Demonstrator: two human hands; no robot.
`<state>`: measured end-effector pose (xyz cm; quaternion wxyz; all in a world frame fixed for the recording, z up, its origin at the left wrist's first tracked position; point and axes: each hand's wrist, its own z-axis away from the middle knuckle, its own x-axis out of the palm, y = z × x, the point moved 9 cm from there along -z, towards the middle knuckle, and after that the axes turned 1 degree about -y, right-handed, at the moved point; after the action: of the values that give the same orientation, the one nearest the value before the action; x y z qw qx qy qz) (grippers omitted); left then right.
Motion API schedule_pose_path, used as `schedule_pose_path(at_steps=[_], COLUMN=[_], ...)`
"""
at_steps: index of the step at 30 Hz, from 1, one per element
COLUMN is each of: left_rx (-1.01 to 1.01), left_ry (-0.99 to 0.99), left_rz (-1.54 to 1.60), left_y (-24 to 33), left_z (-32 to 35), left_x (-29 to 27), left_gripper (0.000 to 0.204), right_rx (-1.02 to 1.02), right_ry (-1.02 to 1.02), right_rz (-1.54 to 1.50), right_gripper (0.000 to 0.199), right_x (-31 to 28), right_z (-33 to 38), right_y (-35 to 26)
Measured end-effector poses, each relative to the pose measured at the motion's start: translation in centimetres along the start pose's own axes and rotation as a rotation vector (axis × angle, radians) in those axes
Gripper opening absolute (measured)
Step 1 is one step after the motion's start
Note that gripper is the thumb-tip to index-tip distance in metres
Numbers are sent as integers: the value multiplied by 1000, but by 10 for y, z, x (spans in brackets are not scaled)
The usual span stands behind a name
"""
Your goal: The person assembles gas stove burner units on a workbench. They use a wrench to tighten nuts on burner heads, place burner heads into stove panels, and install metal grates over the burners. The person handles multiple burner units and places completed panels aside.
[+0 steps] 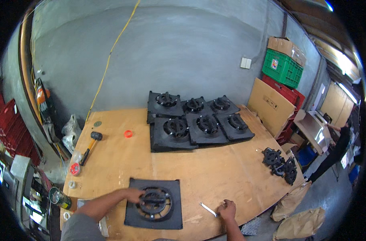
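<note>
In front of me a square black plate [135,220] lies flat on the wooden table, with a round opening in its middle. A black cast burner part [155,199] with a raised bar sits inside that opening. My left hand [134,195] reaches over the plate from the left, its fingers closed on the left side of the burner part. To the right of the plate, a small silver wrench [208,209] lies at a slant close to the tabletop. My right hand [228,210] has its fingers closed at the wrench's near end.
Several black plates with burner parts [175,127] are stacked at the back. Loose black castings [277,160] lie near the right edge. A mallet [91,145], an orange-red ring [128,133] and a tape roll [75,169] lie on the left. Another person [338,144] stands far right.
</note>
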<state>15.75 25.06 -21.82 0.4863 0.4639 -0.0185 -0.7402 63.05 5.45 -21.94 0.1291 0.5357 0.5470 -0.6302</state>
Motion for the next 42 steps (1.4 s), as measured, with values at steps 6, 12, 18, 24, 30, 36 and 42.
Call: schedule_pose_path(at_steps=[6,12,18,24,30,36,42], left_rx=[-395,-704,-717,-777,-754,-314,-277], left_ry=[95,211,71,29,834,1154,1375], left_rz=[302,419,276,316,747,885,657], left_y=[64,124,131,107,177,141,74], left_z=[76,126,104,91,86,-20,-152], left_x=[37,-7,-87,-201,-388,-445,-441], left_gripper=[59,44,42,42,24,27,33], right_rx=[-64,-73,-56,-92,-58,-157,-141], right_ry=[156,167,151,115,141,196,140], right_rz=[-86,-70,-82,-157,-162,-166,-201], right_gripper=[34,24,19,17,17,12,13], right_x=[-21,-25,-20,-12,-15,-56,-54], right_z=[-96,-154,-161,-159,-161,-165,-166], right_y=[66,79,100,101,109,74,74])
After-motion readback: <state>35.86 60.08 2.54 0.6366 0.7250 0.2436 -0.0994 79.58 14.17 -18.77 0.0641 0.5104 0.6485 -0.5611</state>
